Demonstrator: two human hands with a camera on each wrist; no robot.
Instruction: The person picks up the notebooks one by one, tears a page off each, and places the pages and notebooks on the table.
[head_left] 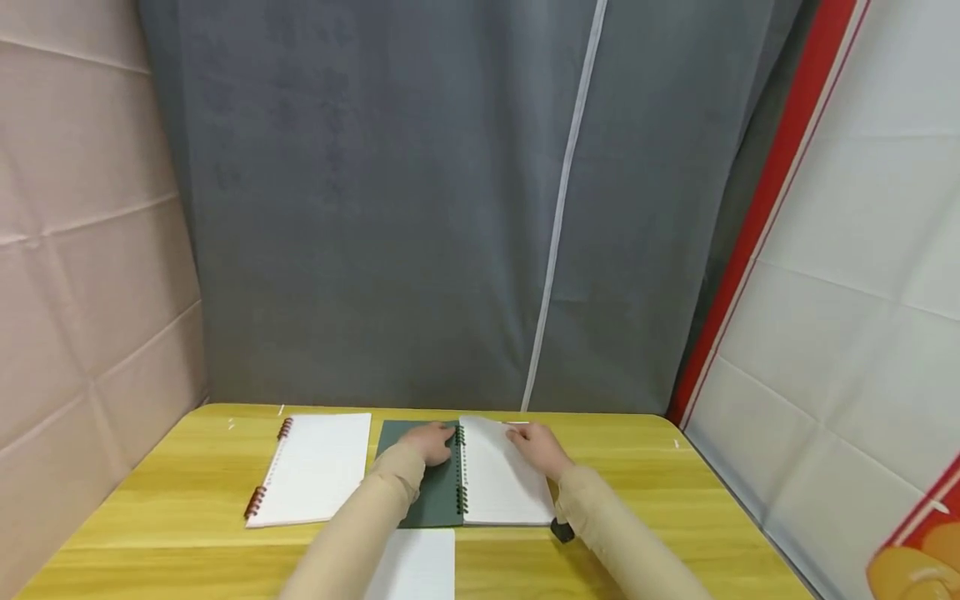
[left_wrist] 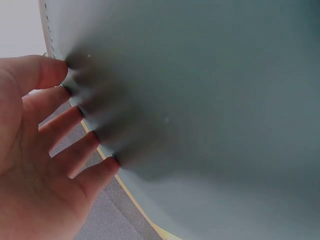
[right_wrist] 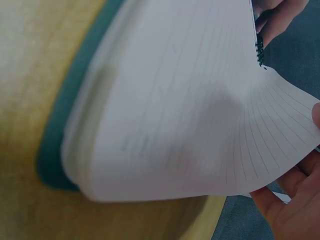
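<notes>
The green notebook [head_left: 465, 483] lay open in the middle of the yellow table [head_left: 675, 500]. The left hand [head_left: 431, 442] pressed flat, with straight fingers, on its green cover [head_left: 435, 500]. The right hand [head_left: 536, 448] lifted the top page [right_wrist: 260, 135] at its far edge with its fingertips.

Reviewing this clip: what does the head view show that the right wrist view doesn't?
Only the head view shows the second notebook with brown spiral binding lying open to the left, the loose white sheet at the near table edge, the grey curtain, and the left hand flat on the green cover. Only the right wrist view shows the ruled top page lifted and curling off the stack. Both show the green notebook's lined pages, the yellow table and the right hand.
</notes>
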